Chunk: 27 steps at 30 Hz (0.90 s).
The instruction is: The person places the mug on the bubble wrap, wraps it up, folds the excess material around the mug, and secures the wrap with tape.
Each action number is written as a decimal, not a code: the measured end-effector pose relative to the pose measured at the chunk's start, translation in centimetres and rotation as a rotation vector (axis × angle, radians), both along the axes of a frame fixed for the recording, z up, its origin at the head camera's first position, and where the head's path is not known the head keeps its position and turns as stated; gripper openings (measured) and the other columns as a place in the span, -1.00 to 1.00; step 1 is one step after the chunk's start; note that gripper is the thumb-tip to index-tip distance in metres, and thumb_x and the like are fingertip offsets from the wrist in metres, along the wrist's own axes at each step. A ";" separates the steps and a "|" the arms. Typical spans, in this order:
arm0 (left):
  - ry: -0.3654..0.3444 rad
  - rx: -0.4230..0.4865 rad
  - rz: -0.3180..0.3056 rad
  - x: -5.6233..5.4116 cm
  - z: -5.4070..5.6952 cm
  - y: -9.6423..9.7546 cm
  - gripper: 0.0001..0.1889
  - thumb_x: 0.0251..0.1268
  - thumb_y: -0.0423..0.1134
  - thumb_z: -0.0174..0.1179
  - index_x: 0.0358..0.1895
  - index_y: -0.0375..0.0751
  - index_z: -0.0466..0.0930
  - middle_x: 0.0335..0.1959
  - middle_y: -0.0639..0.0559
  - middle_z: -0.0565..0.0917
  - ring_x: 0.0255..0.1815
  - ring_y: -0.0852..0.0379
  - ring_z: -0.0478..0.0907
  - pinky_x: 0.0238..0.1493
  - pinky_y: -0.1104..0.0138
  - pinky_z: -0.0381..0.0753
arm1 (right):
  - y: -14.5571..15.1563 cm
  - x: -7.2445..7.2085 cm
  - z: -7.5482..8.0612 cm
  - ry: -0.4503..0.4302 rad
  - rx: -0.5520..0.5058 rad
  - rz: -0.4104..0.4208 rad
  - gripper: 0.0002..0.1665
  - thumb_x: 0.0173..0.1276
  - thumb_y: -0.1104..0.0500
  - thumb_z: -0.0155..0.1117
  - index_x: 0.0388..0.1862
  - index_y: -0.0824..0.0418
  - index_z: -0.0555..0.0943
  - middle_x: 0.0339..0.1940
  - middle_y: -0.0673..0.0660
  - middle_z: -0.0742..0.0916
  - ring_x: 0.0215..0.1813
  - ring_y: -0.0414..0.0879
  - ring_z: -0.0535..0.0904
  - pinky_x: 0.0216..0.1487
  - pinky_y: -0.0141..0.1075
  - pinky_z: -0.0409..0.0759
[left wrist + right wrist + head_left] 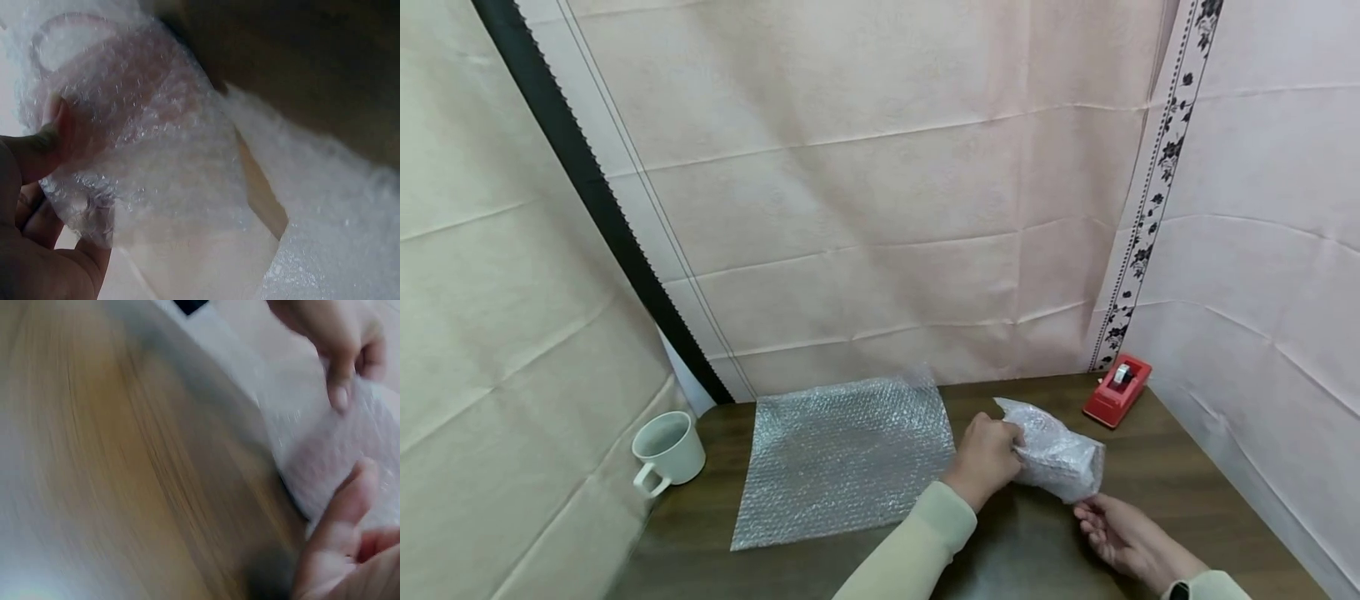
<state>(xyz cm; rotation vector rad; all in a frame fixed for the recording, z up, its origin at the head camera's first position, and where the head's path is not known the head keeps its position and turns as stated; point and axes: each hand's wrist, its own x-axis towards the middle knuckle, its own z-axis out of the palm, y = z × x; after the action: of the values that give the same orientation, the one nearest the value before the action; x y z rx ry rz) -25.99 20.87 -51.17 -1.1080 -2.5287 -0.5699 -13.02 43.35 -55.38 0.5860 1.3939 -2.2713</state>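
Note:
A mug wrapped in bubble wrap [1060, 454] lies at a slant over the right part of the table. Through the plastic in the left wrist view, the mug [106, 94] looks pinkish, with a looped handle. My left hand [988, 454] grips the left end of the bundle, thumb on the wrap. At the near right corner of the bundle is my right hand [1120, 533], its thumb touching the wrap. The right wrist view is blurred, and whether the right fingers pinch the plastic is unclear. A flat sheet of bubble wrap [850, 467] lies left of the hands.
A pale mug [668, 448] stands at the table's left edge, handle toward the front. A red tape dispenser [1117, 390] sits at the back right. Cloth sheets [887, 208] hang behind and on both sides of the brown wooden table [1187, 475].

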 end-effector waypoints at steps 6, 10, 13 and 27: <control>0.078 0.004 0.012 0.4 -0.4 0.5 -0.79 0.01 -0.21 0.76 -0.34 0.19 0.94 -0.38 0.38 0.90 -0.41 0.41 0.69 0.05 0.51 0.57 | -2.2 -0.4 -0.2 -0.010 -0.111 -0.217 -0.38 0.95 0.06 -0.38 -0.24 0.12 0.60 -0.37 -0.09 0.82 -0.31 -0.34 0.77 -0.15 -0.47 0.79; 0.061 -0.016 0.016 0.5 -0.5 0.6 -0.80 0.04 -0.13 0.80 -0.32 0.19 0.94 -0.35 0.39 0.91 -0.40 0.41 0.67 0.03 0.52 0.54 | -2.5 -0.3 -0.4 0.011 -0.132 -0.170 -0.39 0.95 0.07 -0.43 -0.23 0.10 0.56 -0.34 -0.10 0.82 -0.28 -0.33 0.77 -0.13 -0.48 0.78; 0.060 -0.024 0.012 0.5 -0.5 0.5 -0.81 0.08 -0.11 0.80 -0.31 0.20 0.95 -0.34 0.39 0.91 -0.39 0.42 0.69 0.04 0.51 0.54 | -2.3 0.1 -0.7 0.029 -0.183 -0.045 -0.33 0.95 0.05 -0.51 -0.20 0.08 0.59 -0.31 -0.10 0.83 -0.26 -0.33 0.78 -0.13 -0.52 0.76; 0.057 0.037 -0.074 0.0 -0.2 -0.1 -0.81 0.24 -0.36 0.67 -0.27 0.11 0.95 -0.28 0.30 0.94 -0.34 0.30 0.67 0.00 0.48 0.57 | 1.0 0.4 7.1 0.395 0.276 0.423 -0.61 0.92 0.07 -0.04 0.12 0.01 0.78 -0.28 -0.17 0.82 -0.30 -0.36 0.73 -0.21 -0.44 0.76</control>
<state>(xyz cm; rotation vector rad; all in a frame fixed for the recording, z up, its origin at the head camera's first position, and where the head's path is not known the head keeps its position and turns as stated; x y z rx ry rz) -26.01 20.73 -51.36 -1.1916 -2.4276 -0.5931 -12.65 44.38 -48.24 -0.0947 1.8317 -1.9270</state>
